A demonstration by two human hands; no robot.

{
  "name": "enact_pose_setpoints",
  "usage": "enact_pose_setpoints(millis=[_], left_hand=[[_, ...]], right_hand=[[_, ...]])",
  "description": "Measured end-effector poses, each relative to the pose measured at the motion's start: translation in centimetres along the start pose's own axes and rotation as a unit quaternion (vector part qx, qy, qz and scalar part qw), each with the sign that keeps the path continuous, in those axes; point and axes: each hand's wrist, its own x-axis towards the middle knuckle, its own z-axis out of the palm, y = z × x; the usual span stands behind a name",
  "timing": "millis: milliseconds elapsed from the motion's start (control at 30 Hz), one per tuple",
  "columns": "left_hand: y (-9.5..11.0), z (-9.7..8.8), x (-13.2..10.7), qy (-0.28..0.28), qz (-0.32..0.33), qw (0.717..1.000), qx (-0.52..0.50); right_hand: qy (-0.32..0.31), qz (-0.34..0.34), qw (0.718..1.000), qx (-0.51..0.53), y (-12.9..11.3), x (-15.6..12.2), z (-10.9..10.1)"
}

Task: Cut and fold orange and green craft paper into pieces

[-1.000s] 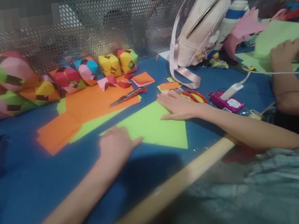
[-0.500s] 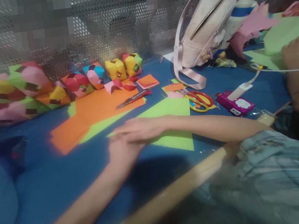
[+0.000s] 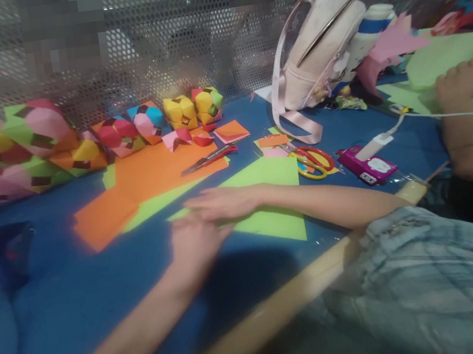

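Observation:
A light green sheet of paper [image 3: 271, 190] lies flat on the blue tabletop. My right hand [image 3: 225, 203] rests across its left part, fingers stretched out flat and pointing left. My left hand [image 3: 196, 243] comes in from below and meets the right hand at the sheet's left end; its fingers are mostly hidden and blurred. A small green corner shows left of both hands. Just beyond them, orange sheets [image 3: 140, 175] lie over more green paper, with red-handled scissors [image 3: 212, 158] on top.
Folded paper balls [image 3: 115, 136] line the back left by the perforated metal panel. Another pair of scissors [image 3: 315, 161], a purple box [image 3: 368, 165] with a white cable and a pale backpack [image 3: 319, 44] stand right. Another person's hand [image 3: 462, 83] is at far right.
The view has shifted slightly, so most things at the right appear a little further left. Both hands stay together on the green sheet, nearly unmoved.

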Motion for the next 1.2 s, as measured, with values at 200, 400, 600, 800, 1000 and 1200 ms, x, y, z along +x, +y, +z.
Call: enact_pose_setpoints(millis=[200,400,600,800,1000,1200], left_hand=[[-0.2,0.0,-0.3,0.009,0.004,0.999,0.03],[0.0,-0.4,-0.1,0.006,-0.008,0.999,0.052],[-0.3,-0.4,0.1,-0.007,-0.012,0.998,0.066],[-0.3,-0.3,0.1,-0.002,-0.007,0.996,0.091],[-0.9,-0.7,-0.2,0.028,0.017,0.995,0.098],[-1.4,-2.4,1.6,0.061,0.132,0.989,0.01]], right_hand=[[0.027,0.068,0.996,-0.05,2.5,-5.7,-0.6],[0.082,0.198,0.968,-0.129,5.3,-10.8,-2.1],[0.099,0.252,0.948,-0.171,3.7,-11.4,-2.2],[0.008,0.104,0.987,-0.125,-0.3,-10.0,-0.4],[0.006,0.137,0.985,-0.103,0.5,-11.3,-1.2],[0.168,0.151,0.971,-0.073,2.3,-12.5,-3.4]])
